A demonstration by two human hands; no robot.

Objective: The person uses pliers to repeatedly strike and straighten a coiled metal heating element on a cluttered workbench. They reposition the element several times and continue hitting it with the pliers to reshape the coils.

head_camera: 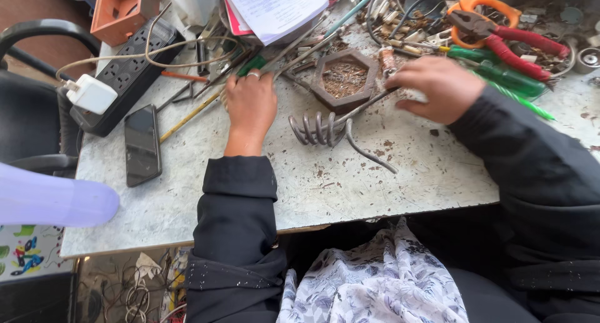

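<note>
Two hands sorting: left hand (250, 104) fingers among thin metal rods (294, 48), grip hidden; right hand (435, 87) fingers pinch grey coiled heating element's (322, 128) end, needing steady hold.

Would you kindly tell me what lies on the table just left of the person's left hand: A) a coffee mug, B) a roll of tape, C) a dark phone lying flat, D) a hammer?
C: a dark phone lies flat on the table, left of the left hand, beside a black power strip.
</note>
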